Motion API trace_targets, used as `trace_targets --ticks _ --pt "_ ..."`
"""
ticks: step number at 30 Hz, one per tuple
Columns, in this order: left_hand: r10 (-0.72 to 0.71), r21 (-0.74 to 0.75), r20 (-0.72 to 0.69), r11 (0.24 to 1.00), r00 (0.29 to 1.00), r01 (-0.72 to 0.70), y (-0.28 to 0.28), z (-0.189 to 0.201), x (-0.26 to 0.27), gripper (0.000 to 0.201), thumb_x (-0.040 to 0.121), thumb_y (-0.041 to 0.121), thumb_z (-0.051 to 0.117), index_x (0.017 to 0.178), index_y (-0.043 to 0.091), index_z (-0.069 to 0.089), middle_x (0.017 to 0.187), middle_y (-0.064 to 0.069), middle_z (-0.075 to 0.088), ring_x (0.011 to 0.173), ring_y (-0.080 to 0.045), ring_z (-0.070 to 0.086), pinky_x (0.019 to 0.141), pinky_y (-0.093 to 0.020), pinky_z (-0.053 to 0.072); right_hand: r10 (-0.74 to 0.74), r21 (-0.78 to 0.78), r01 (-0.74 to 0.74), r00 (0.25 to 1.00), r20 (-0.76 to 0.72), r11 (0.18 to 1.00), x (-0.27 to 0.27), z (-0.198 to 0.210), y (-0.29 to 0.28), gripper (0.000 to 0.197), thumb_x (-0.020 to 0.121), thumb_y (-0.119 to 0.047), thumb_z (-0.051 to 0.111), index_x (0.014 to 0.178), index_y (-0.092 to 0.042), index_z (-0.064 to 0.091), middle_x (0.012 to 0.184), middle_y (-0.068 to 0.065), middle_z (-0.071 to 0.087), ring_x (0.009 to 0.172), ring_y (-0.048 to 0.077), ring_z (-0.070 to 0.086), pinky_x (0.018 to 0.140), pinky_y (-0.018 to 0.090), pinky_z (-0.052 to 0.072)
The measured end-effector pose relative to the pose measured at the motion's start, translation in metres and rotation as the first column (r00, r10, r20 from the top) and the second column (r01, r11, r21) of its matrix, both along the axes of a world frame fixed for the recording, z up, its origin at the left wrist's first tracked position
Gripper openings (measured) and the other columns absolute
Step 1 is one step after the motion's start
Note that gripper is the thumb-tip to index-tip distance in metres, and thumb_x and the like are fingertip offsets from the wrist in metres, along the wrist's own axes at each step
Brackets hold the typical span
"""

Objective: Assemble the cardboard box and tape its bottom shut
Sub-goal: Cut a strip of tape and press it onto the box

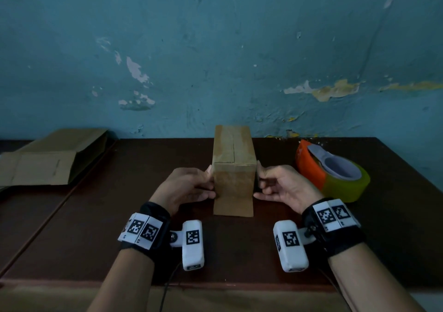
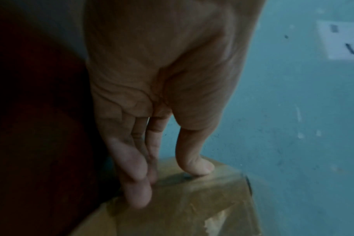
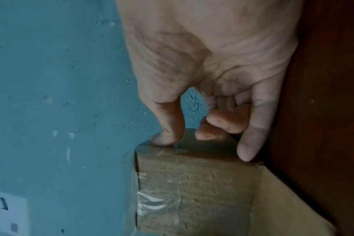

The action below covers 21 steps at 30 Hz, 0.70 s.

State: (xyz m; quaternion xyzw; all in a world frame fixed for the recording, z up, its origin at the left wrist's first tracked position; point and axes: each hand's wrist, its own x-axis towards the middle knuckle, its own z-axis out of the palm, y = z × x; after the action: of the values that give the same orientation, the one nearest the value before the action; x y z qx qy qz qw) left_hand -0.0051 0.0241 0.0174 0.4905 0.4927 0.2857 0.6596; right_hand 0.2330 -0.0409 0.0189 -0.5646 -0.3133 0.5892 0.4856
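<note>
A small brown cardboard box [image 1: 233, 179] stands in the middle of the dark table [image 1: 119, 203], its taped seam facing up. One loose flap [image 1: 233, 206] lies flat on the table toward me. My left hand [image 1: 206, 179] presses the box's left side with straight fingers, its thumb at the top edge. In the left wrist view the left hand [image 2: 169, 182] touches the box [image 2: 192, 204]. My right hand [image 1: 260, 182] holds the right side, thumb on the top edge and middle fingers curled. In the right wrist view the right hand [image 3: 204, 143] meets the box [image 3: 192, 191], which bears clear tape.
An orange tape dispenser [image 1: 333, 172] with a yellowish roll lies right of the box, close to my right hand. Flattened cardboard boxes [image 1: 48, 160] lie at the far left. A blue wall [image 1: 215, 59] rises just behind the table.
</note>
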Motion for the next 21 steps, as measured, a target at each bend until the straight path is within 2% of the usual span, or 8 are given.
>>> trace_targets --ticks 2,4,8,12,14,16,19,21 --pt "-0.010 0.016 -0.033 1.000 0.999 0.010 -0.001 0.002 0.001 0.028 0.097 0.024 0.067 0.113 0.002 0.066 0.109 -0.018 0.073 0.078 -0.021 0.077 0.062 -0.022 0.061 -0.005 0.019 0.005 1.000 0.013 1.000 0.002 -0.002 0.001 0.050 0.062 -0.033 0.081 0.098 -0.001 0.067 0.069 0.004 0.057 0.058 0.012 0.050 0.067 0.035 0.064" --pt "-0.022 0.032 -0.041 0.999 0.999 0.023 -0.002 0.004 0.002 0.029 0.095 0.025 0.068 0.112 0.003 0.065 0.111 -0.020 0.072 0.078 -0.021 0.077 0.062 -0.022 0.061 -0.013 0.024 0.013 1.000 0.019 1.000 0.002 -0.004 0.003 0.050 0.063 -0.029 0.081 0.100 0.000 0.066 0.075 0.007 0.059 0.060 0.012 0.052 0.063 0.032 0.063" --pt "0.000 0.071 -0.047 0.997 0.999 0.004 -0.005 0.007 0.002 0.037 0.085 0.028 0.074 0.111 0.001 0.066 0.107 -0.019 0.074 0.076 -0.019 0.076 0.065 -0.023 0.062 -0.022 0.038 0.021 0.999 0.029 0.999 0.003 -0.006 0.002 0.033 0.066 -0.022 0.083 0.087 -0.003 0.065 0.077 0.007 0.064 0.059 0.011 0.056 0.065 0.033 0.064" --pt "0.173 0.256 -0.160 0.958 0.972 -0.129 -0.005 0.009 -0.002 0.018 0.082 0.004 0.079 0.098 0.003 0.071 0.092 -0.015 0.077 0.072 -0.014 0.074 0.068 -0.025 0.061 -0.064 0.065 0.055 0.987 0.147 0.996 0.009 -0.007 0.002 0.023 0.078 -0.004 0.084 0.084 -0.005 0.062 0.080 0.010 0.064 0.061 0.012 0.056 0.073 0.036 0.064" --pt "0.243 0.276 -0.128 0.940 0.962 -0.201 -0.004 0.011 -0.005 0.016 0.082 0.000 0.078 0.096 0.004 0.071 0.093 -0.015 0.077 0.079 -0.018 0.075 0.076 -0.031 0.062 -0.089 0.080 0.076 0.979 0.181 0.994 0.013 -0.005 0.002 0.024 0.077 -0.004 0.085 0.085 -0.005 0.062 0.084 0.011 0.066 0.063 0.012 0.056 0.073 0.036 0.065" --pt "0.282 0.302 -0.120 0.924 0.952 -0.235 -0.005 0.013 -0.009 0.016 0.084 0.000 0.076 0.097 0.006 0.072 0.092 -0.012 0.077 0.087 -0.022 0.075 0.083 -0.036 0.061 -0.109 0.105 0.091 0.977 0.182 0.990 0.016 -0.003 0.001 0.024 0.077 -0.005 0.085 0.088 -0.004 0.063 0.079 0.008 0.065 0.063 0.012 0.057 0.073 0.036 0.065" --pt "0.306 0.388 -0.084 0.887 0.948 -0.252 -0.005 0.015 -0.015 0.013 0.090 0.002 0.070 0.098 0.011 0.073 0.088 -0.006 0.078 0.088 -0.021 0.076 0.080 -0.034 0.061 -0.142 0.151 0.115 0.973 0.182 0.982 0.020 0.002 -0.002 0.021 0.082 -0.009 0.082 0.094 -0.002 0.066 0.076 0.006 0.064 0.062 0.011 0.058 0.072 0.035 0.064" --pt "0.323 0.510 -0.069 0.824 0.944 -0.245 -0.006 0.014 -0.017 0.014 0.093 0.006 0.068 0.098 0.017 0.074 0.089 0.000 0.078 0.086 -0.015 0.076 0.077 -0.031 0.060 -0.175 0.190 0.138 0.966 0.192 0.972 0.021 0.007 -0.004 0.018 0.087 -0.011 0.078 0.098 0.000 0.068 0.078 0.007 0.064 0.063 0.012 0.059 0.072 0.033 0.064"
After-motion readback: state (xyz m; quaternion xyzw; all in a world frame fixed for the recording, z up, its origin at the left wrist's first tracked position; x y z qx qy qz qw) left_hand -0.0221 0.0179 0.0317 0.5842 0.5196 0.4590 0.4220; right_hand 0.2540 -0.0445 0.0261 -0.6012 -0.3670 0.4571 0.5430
